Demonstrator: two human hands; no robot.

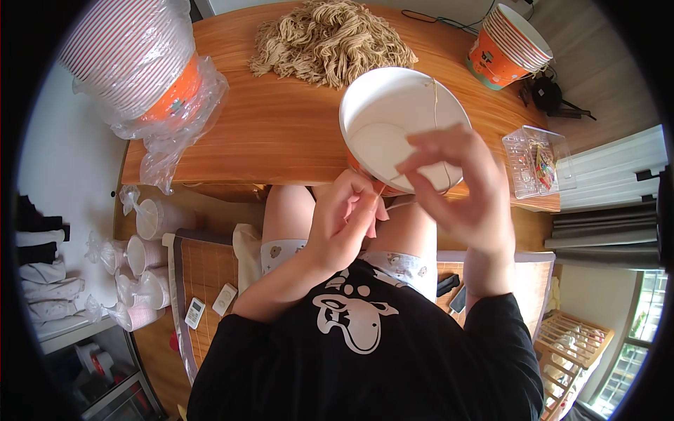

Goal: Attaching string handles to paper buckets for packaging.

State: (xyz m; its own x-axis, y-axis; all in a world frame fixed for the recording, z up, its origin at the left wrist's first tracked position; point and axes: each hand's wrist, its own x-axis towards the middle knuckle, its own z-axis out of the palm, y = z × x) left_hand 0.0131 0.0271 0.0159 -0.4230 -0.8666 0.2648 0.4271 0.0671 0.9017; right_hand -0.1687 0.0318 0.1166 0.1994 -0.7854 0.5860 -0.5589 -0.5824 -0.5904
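A white-lined paper bucket [382, 105] with an orange outside stands tilted at the table's near edge, its mouth toward me. A thin beige cord [436, 105] crosses its rim on the right and runs down toward my left hand. My left hand [349, 221] is at the bucket's near side, its thumb and fingers pinched on the cord. Over the right of the bucket's mouth, my right hand [467, 186] is raised and slightly blurred. Its thumb and index finger curl together at the tips; whatever lies between them is too small to make out.
A heap of beige cords [330, 43] lies at the table's back. Plastic-wrapped stacked buckets [133, 63] stand left, and another bucket stack [507, 49] back right. A clear plastic box [537, 161] sits at the right edge. Wrapped white tubs [151, 256] are on the floor at left.
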